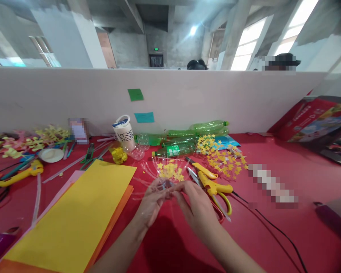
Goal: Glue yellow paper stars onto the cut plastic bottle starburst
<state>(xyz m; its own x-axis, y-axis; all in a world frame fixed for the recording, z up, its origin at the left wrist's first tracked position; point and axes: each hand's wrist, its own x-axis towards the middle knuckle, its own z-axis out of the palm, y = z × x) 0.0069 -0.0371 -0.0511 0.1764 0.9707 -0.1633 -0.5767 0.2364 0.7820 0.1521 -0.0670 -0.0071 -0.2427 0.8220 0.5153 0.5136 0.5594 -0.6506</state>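
My left hand (152, 203) is closed around the base of a clear plastic bottle piece (151, 169), whose cut strips fan outward. My right hand (197, 204) meets it there, thumb and fingers pinched together; whatever lies between those fingertips is too small to make out. Yellow paper stars (170, 170) show within or just behind the see-through strips; I cannot tell which. Right of my hands lie a yellow glue gun (211, 185), scissors with a yellow handle (226, 203) and a yellow utility knife (205, 170).
Green plastic bottles (184, 142) and more yellow stars (224, 159) lie behind. A white tumbler (125, 132) stands back left. Yellow paper sheets (74, 216) cover the left front. Another glue gun (22, 174) is far left. A black cord (269, 220) crosses the right side.
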